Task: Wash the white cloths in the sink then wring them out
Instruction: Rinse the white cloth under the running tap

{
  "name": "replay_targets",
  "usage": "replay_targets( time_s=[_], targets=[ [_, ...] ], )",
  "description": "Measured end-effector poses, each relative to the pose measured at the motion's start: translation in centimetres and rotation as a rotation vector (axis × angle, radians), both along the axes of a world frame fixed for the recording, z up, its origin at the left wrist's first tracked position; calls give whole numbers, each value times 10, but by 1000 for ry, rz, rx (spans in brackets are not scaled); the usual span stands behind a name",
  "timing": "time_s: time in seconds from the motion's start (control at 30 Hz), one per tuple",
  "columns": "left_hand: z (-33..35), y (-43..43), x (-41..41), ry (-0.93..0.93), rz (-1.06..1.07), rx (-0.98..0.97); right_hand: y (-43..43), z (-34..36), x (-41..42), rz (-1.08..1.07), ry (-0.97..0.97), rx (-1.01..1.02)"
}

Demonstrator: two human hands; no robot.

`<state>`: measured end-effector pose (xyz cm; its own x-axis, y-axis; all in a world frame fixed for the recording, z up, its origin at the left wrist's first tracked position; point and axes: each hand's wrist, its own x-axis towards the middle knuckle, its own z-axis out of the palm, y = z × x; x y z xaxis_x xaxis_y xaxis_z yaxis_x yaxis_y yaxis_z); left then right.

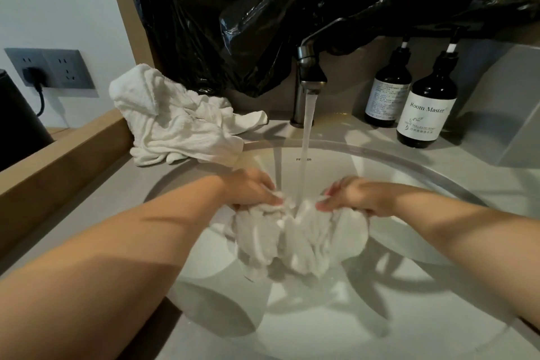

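head view: left hand [251,188] and right hand [350,196] both grip the wet cloth [298,240] under the running faucet [309,73]

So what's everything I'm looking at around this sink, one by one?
wet cloth: one, white, bunched under the running water, over the sink
cloth heap: one heap, white, on the counter left of the tap; number of cloths unclear
tap: one, grey metal, behind the basin, running
sink: one, white, set in the counter
counter: one, grey, around the sink
pump bottles: two, dark with white labels, right of the tap
plastic sheeting: one, black, hanging above the tap
wall socket: one, grey, left wall, black plug in it
left hand: one, grips the wet cloth's left side
right hand: one, fingers hold its right side
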<state>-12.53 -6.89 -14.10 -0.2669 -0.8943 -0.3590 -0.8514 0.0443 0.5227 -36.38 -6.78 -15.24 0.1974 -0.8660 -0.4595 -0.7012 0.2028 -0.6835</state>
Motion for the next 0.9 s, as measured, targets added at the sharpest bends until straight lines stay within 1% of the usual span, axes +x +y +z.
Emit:
replay_targets(
  time_s=[0.03, 0.07, 0.1, 0.13, 0.17, 0.2, 0.23, 0.27, 0.3, 0.33, 0.4, 0.47, 0.5, 0.6, 0.63, 0.7, 0.73, 0.77, 0.8, 0.83, 0.87, 0.9],
  targets=[
    [0, -4, -1, -134, -2, -190, -4, 2, 2, -15, 78, -105],
    [0, -6, -5, -216, -5, -349, -7, 5, 3, -18, 213, -235],
    [0, -5, -9, -224, -25, -417, -7, 8, 4, -3, 338, -356],
    [-1, -1, -12, -226, -83, -382, -5, 12, 5, 49, 424, -428],
    [-4, 4, -15, -270, -175, -280, -1, 15, 7, 137, 460, -433],
    [-9, 9, -18, -354, -263, -130, 6, 15, 9, 256, 485, -381],
    [-14, 13, -20, -433, -327, -11, 13, 11, 11, 388, 543, -288],
    [-19, 16, -22, -507, -370, 33, 19, 2, 15, 512, 650, -192],
    [-24, 20, -25, -565, -410, 20, 24, -8, 17, 607, 769, -147],
    [-29, 22, -27, -604, -441, -23, 28, -18, 20, 658, 864, -160],
    [-37, 27, -33, -650, -473, -124, 29, -34, 25, 684, 965, -317],
    [-38, 28, -34, -613, -473, -207, 25, -41, 28, 706, 940, -450],
    [-35, 27, -33, -564, -452, -195, 21, -38, 27, 689, 871, -437],
    [-19, 18, -24, -292, -294, -28, 12, -16, 17, 533, 588, -193],
    [-13, 16, -21, -215, -243, 0, 10, -8, 12, 489, 508, -133],
    [-9, 10, -16, -60, -146, 3, 5, 3, 5, 406, 429, -135],
    [-7, 8, -16, -6, -100, -18, 3, 5, 4, 365, 429, -172],
    [-7, 7, -17, -1, -66, -63, 1, 5, 4, 328, 458, -242],
    [-7, 6, -19, -68, -55, -139, -1, 5, 6, 294, 495, -327],
    [-6, 6, -22, -174, -68, -234, -1, 6, 8, 262, 516, -406],
    [-5, 6, -23, -263, -93, -313, 0, 8, 9, 261, 507, -446],
    [-4, 7, -24, -318, -126, -339, 2, 9, 9, 300, 482, -428]
  ],
)
